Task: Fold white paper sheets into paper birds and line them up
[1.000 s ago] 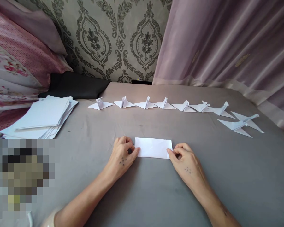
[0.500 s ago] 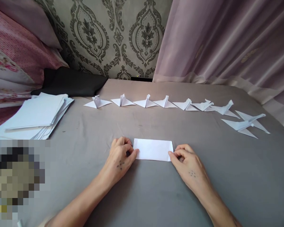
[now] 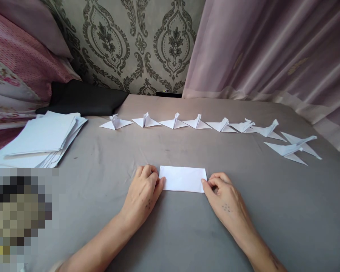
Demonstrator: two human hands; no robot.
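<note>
A white folded paper (image 3: pixel 183 179), a long rectangle, lies between my two hands just above or on the grey cloth. My left hand (image 3: pixel 144 189) pinches its left end, thumb on top and the other fingers curled behind. At the right end, my right hand (image 3: pixel 223 194) grips the paper the same way, its thumb over the lower right corner. Both hands are closed, and the fingertips under the paper are hidden. Beyond them, several white paper cranes (image 3: pixel 175 121) stand in a row across the cloth.
A stack of white paper sheets (image 3: pixel 45 132) lies at the left, in front of a black cloth or bag (image 3: pixel 85 98). Behind the grey surface (image 3: pixel 170 234) are a patterned wall and a mauve curtain (image 3: pixel 257 49). The lower left corner is blurred out.
The camera view has shifted slightly. My left hand has turned a little at the wrist, while both hands keep hold of the folded paper's ends.
</note>
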